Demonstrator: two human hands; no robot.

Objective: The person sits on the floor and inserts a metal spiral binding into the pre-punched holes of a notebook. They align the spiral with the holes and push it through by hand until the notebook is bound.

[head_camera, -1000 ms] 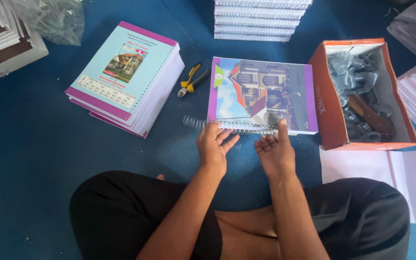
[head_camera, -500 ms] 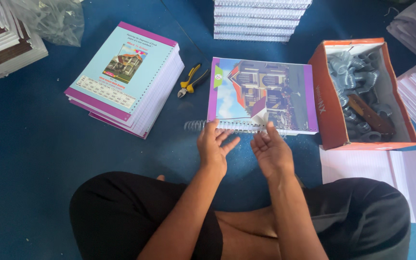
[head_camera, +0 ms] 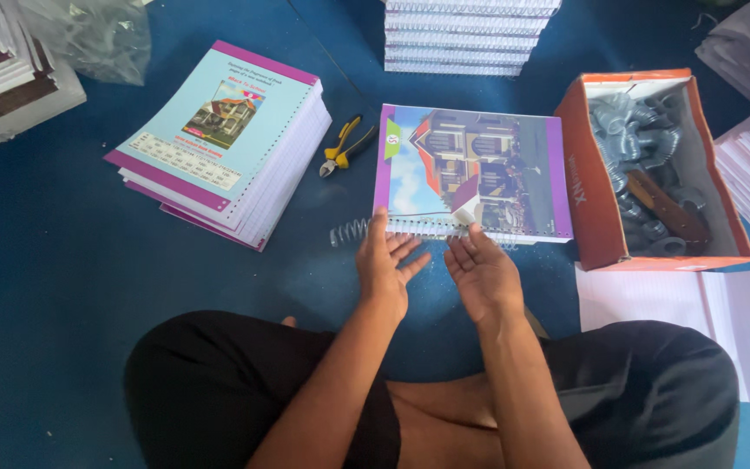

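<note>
A notebook (head_camera: 479,165) with a purple-edged cover showing a house lies on the blue floor in front of me. A metal spiral coil (head_camera: 353,231) runs along its near edge and sticks out to the left. My left hand (head_camera: 385,265) rests flat with its fingertips on the coil at the notebook's near left corner. My right hand (head_camera: 479,274) is palm up, fingers spread, its fingertips touching the coil at the middle of that edge.
A stack of unbound notebooks (head_camera: 219,143) lies at left, with yellow-handled pliers (head_camera: 345,146) beside it. An orange box (head_camera: 596,204) of metal coils stands at right. Bound notebooks (head_camera: 466,39) are stacked at the back. Ruled sheets (head_camera: 679,317) lie by my right knee.
My right hand has pulled back from on top of the notebook's edge and turned palm up. The left hand has stayed on the coil.
</note>
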